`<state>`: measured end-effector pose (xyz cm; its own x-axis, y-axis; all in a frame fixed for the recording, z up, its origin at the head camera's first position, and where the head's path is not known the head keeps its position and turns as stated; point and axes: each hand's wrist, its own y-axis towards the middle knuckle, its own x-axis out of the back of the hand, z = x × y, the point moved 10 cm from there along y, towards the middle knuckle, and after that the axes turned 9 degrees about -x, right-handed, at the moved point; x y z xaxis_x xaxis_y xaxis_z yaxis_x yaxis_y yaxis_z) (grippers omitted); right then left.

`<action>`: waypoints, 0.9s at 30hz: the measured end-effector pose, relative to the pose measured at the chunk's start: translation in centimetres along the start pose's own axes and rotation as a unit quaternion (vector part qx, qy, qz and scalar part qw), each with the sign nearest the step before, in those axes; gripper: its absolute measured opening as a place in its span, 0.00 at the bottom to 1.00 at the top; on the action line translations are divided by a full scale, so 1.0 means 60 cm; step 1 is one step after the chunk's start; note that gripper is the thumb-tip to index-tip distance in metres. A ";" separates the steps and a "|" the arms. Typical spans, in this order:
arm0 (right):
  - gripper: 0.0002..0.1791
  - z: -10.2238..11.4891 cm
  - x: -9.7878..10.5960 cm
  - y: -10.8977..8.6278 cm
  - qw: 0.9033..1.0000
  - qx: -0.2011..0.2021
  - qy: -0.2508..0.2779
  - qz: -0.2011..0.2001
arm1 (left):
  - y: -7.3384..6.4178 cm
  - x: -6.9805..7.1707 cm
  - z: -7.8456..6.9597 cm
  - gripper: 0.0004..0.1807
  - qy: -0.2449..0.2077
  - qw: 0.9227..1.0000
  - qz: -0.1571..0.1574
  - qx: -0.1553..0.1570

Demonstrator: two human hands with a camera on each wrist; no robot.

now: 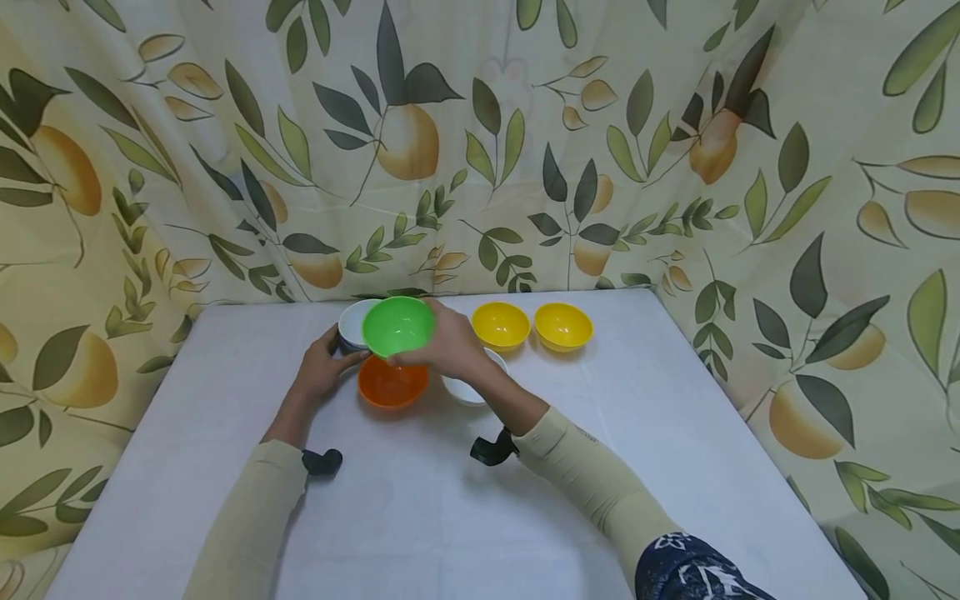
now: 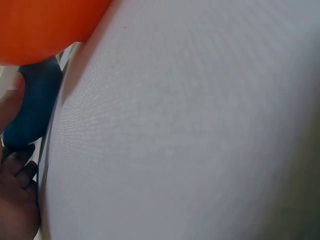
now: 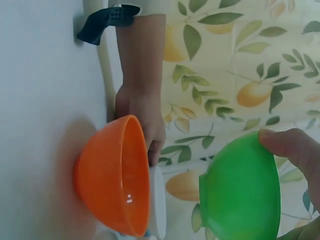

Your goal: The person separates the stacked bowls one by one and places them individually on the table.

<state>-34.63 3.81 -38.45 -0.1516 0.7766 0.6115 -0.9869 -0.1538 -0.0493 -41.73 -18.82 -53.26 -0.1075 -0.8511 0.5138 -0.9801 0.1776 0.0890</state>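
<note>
My right hand point(image 1: 453, 342) pinches a green bowl point(image 1: 397, 327) by its rim, thumb on the near side. In the right wrist view the green bowl point(image 3: 242, 190) hangs in the air beyond the orange bowl point(image 3: 112, 175). My left hand point(image 1: 321, 364) holds a blue bowl point(image 2: 35, 100) at the back left, thumb on one side and fingers on the other. A white bowl point(image 1: 354, 323) sits on top of this blue bowl, partly hidden behind the green one. Just right of the left hand, the orange bowl point(image 1: 392, 385) stands upright on the table.
Two yellow bowls point(image 1: 500, 327) point(image 1: 563, 326) stand side by side at the back right. Another white bowl point(image 1: 467, 392) is partly hidden under the right hand and wrist. A white cloth covers the table point(image 1: 390, 517); a leaf-and-fruit patterned curtain point(image 1: 480, 200) hangs behind it.
</note>
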 end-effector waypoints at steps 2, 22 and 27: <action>0.54 -0.008 0.007 -0.007 1.000 -0.003 0.011 -0.001 | 0.000 0.000 0.001 0.56 -0.002 1.000 -0.001 0.002; 0.59 -0.088 0.068 -0.079 0.996 -0.074 0.033 -0.030 | 0.002 -0.003 0.006 0.59 -0.009 1.000 -0.002 0.006; 0.63 -0.108 0.084 -0.092 0.994 -0.090 0.034 -0.048 | 0.000 -0.003 0.004 0.59 -0.013 1.000 -0.002 0.001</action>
<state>-30.31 12.55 -40.19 -0.0540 0.8232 0.5652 -0.9899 0.0302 -0.1386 -41.73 -18.82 -53.56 -0.1084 -0.8647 0.4904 -0.9808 0.1735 0.0890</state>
